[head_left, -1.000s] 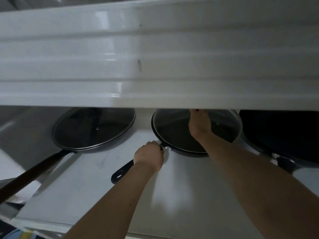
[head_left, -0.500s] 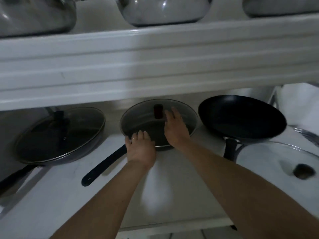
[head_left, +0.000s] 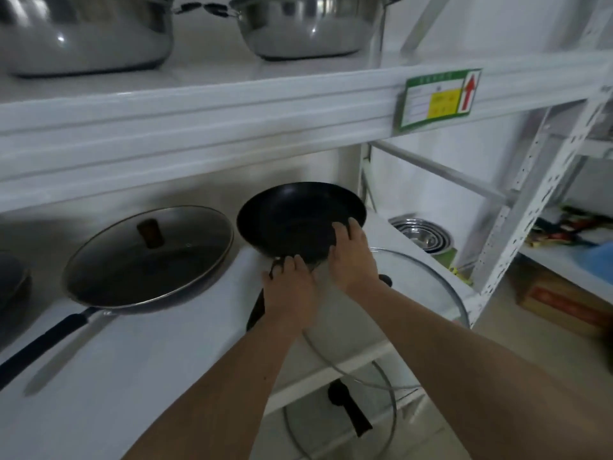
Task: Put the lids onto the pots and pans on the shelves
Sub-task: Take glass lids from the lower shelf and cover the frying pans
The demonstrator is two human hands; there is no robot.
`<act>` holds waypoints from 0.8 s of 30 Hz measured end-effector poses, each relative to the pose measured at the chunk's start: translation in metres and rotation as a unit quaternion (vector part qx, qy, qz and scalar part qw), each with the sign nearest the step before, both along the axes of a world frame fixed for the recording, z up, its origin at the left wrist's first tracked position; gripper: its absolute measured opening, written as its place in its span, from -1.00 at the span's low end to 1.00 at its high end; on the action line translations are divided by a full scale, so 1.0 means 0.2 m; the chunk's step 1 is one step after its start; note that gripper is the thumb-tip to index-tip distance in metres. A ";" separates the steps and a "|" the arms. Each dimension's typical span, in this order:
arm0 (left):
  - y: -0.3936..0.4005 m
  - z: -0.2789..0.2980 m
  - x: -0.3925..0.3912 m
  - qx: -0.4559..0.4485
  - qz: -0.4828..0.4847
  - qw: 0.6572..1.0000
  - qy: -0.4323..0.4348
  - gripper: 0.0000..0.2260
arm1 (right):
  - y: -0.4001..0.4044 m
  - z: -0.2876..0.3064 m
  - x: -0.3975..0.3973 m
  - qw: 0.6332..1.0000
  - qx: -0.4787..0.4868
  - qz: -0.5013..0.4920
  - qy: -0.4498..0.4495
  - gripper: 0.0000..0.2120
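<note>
A bare black frying pan [head_left: 295, 220] sits on the middle shelf [head_left: 166, 343] with no lid on it. My left hand [head_left: 288, 293] is closed over the base of its handle, which pokes out below my wrist. My right hand [head_left: 351, 257] grips the pan's front right rim. A clear glass lid [head_left: 428, 280] lies flat on the shelf just right of my hands, partly under my right forearm. To the left stands a pan covered by a glass lid [head_left: 149, 257] with a brown knob.
Two steel pots [head_left: 308, 24] stand on the upper shelf, whose front beam [head_left: 232, 127] overhangs the pans. Another glass lid with a black knob [head_left: 348, 406] lies below the shelf edge. Nested steel bowls [head_left: 421, 234] sit on the neighbouring rack at right.
Both hands have left the middle pan, now covered by its lid, and moved right onto the bare black pan. The view has swung right.
</note>
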State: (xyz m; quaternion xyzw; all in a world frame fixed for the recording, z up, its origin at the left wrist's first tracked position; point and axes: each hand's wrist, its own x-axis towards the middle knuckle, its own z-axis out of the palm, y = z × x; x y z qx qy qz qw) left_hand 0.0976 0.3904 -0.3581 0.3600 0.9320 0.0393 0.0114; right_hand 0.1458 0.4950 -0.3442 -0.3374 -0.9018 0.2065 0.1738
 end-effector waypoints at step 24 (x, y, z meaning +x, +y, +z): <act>0.02 -0.09 0.06 -0.115 0.050 0.991 0.050 -0.40 | 0.21 0.02 0.49 0.956 -0.010 -0.009 -0.293 -0.63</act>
